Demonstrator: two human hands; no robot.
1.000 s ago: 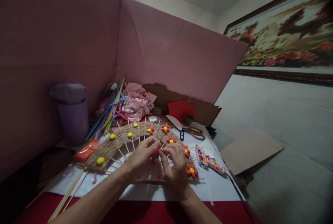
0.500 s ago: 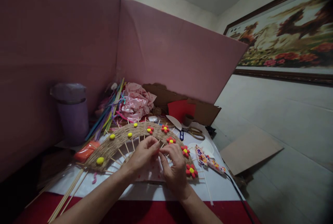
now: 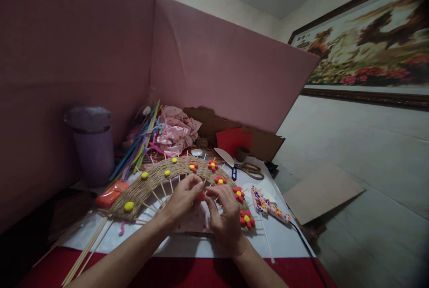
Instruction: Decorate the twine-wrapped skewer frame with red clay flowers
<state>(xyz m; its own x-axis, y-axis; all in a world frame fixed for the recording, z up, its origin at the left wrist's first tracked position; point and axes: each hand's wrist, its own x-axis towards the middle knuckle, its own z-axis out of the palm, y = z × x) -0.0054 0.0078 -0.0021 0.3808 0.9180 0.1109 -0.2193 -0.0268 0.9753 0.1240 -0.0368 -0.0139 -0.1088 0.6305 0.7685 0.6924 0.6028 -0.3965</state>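
At six o'clock in the view, just inside the twine arch [image 3: 147, 185], a red clay bit [image 3: 200, 195] is pinched between the fingertips of the left hand [image 3: 182, 201] and the right hand [image 3: 228, 223], both closed on it and touching. Hardly any shift is noted since a second ago: the bit, hidden half a second back, is shown again, so the working of it is judged unfinished. Red-and-yellow flowers [image 3: 246, 219] are seen at three o'clock of the hands, plain yellow dots [image 3: 129, 206] at nine.
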